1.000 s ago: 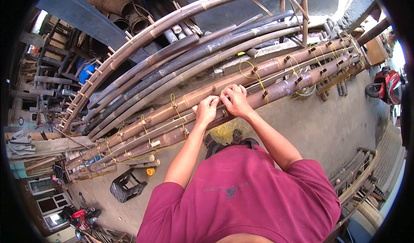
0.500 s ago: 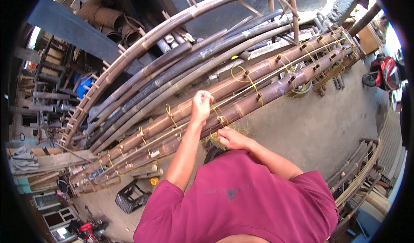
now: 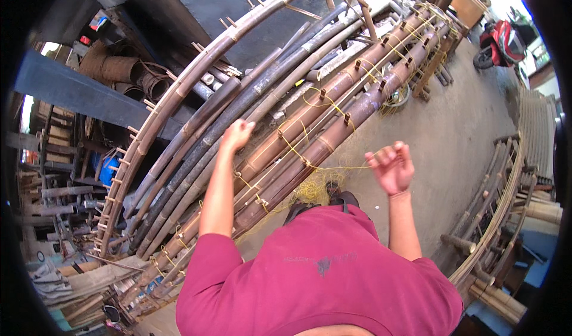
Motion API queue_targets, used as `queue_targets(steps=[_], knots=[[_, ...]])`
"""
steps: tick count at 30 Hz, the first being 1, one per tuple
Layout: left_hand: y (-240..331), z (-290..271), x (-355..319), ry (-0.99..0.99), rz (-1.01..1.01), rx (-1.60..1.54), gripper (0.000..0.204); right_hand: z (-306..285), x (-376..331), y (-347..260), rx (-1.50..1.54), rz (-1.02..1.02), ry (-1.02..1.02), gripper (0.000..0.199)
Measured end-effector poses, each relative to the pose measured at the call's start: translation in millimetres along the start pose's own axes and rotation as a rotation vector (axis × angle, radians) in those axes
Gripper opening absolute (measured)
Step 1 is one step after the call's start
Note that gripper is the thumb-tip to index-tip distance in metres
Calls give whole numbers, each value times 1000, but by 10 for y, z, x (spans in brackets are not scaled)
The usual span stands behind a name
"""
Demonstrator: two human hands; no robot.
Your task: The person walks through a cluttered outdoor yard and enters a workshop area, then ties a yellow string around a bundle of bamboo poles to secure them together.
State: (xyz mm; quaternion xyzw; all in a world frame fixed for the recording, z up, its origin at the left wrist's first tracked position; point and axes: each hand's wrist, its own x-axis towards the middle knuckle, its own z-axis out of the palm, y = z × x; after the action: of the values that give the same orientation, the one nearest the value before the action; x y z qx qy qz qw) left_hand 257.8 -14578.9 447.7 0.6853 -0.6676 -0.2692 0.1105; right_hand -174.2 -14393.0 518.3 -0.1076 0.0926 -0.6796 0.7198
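Two long brown bamboo poles (image 3: 329, 139) run side by side diagonally in front of me, with short pegs standing along them. Loops of yellow cord (image 3: 339, 168) tie across both poles. One length of the cord stretches from the nearer pole to my right hand (image 3: 393, 168), raised off to the right, its fingers curled on the strand. Beyond the farther pole, my left hand (image 3: 238, 135) is closed, held over the dark poles behind. Whether a strand lies in its fingers I cannot make out.
Loose yellow cord (image 3: 313, 188) lies tangled beside my feet. Behind are stacked dark poles (image 3: 259, 86) and a curved bamboo frame with pegs (image 3: 173, 92). A red motorbike (image 3: 505, 44) stands far right. More bamboo lengths (image 3: 476, 217) sit at the right.
My right hand has moved right and up from the nearer pole, drawing cord out. My left hand has moved left, away from the poles. The whole view has turned.
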Motion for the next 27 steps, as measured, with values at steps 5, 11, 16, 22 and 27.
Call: queue_targets(steps=[5, 11, 16, 22, 27], knots=[[-651, -387, -685, -337, -146, -41, 57, -1053, -560, 13, -1833, 533, 650, 58], [-781, -354, -1189, -36, -18, -498, 30, 107, -283, 1940, -1891, 427, -339, 50], [-418, -362, -1772, -258, 134, -1056, 20, -4, -358, 2619, -2207, -103, -530, 22], [-460, -480, -2090, -515, 90, -1158, 38, 123, -403, 2692, -1455, 377, -118, 20], [-359, -223, -2116, -642, 183, -768, 28, 583, -203, 2848, -1567, 140, -161, 29]])
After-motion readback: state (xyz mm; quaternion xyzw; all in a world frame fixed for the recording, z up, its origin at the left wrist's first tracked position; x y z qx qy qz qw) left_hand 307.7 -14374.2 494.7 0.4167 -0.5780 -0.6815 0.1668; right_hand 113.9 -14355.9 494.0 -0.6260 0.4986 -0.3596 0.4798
